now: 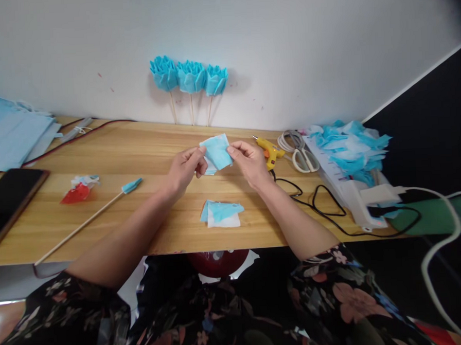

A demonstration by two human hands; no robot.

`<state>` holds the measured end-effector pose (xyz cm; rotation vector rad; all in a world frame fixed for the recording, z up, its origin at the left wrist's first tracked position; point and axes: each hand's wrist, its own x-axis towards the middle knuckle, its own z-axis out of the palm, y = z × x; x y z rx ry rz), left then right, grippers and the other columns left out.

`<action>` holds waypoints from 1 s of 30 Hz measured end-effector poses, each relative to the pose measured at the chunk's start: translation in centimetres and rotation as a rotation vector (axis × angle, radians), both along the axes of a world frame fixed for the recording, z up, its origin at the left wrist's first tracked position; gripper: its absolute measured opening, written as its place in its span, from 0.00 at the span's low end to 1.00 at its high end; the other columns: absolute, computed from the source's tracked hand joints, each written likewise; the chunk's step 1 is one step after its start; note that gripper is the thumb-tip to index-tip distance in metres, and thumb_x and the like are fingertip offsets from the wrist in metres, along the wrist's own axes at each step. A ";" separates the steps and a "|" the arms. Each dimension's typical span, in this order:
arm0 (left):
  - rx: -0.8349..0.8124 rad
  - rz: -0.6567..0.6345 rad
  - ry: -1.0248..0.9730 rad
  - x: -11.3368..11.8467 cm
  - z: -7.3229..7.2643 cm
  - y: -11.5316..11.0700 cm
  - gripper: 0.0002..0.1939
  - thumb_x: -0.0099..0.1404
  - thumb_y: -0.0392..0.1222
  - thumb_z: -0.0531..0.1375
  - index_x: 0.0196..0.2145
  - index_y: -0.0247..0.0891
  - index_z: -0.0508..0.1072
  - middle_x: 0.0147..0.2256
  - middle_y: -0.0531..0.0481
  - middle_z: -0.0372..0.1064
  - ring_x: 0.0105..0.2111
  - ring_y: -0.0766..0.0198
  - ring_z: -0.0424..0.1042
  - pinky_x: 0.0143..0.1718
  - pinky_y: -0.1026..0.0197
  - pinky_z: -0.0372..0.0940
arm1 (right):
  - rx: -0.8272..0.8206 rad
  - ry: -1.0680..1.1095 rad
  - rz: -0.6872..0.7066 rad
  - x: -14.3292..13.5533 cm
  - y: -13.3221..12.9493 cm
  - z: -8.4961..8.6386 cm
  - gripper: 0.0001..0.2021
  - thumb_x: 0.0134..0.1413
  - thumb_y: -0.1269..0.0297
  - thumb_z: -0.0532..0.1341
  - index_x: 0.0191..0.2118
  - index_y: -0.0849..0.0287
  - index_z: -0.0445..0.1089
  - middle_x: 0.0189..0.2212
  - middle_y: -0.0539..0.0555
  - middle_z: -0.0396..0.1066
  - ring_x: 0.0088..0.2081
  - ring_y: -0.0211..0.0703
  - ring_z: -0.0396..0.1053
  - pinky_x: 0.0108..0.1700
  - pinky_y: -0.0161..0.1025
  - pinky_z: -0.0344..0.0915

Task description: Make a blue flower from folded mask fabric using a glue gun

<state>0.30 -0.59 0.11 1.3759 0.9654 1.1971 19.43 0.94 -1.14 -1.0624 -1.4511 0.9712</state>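
Note:
Between my hands a small light blue square of fabric (217, 151) is held above the wooden table. My left hand (189, 166) pinches its left edge, and my right hand (248, 158) pinches its right side between thumb and fingers. Under it part of another pale piece shows. Nearer the front edge lie a few overlapping blue and white pieces (223, 213). A thin stick (86, 221) with a blue wrapped tip (132, 186) rests on the table left of my left forearm. Three blue fabric flowers (190, 77) on sticks lean upright against the wall.
On the right are a yellow glue gun (270, 151), white-handled scissors (305, 160), a heap of blue scraps (353, 145) and a power strip (361, 207) with cables. Leftward lie a phone (13, 199), a red-and-clear wrapper (79, 190) and stacked blue masks (14, 130).

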 end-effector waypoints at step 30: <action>-0.041 -0.007 0.003 -0.1 -0.2 0.1 0.21 0.61 0.49 0.63 0.16 0.39 0.64 0.16 0.53 0.60 0.20 0.69 0.56 0.25 0.63 0.54 | -0.060 0.099 0.074 -0.1 0.3 -0.4 0.16 0.51 0.48 0.68 0.37 0.57 0.77 0.29 0.48 0.72 0.30 0.36 0.66 0.36 0.36 0.65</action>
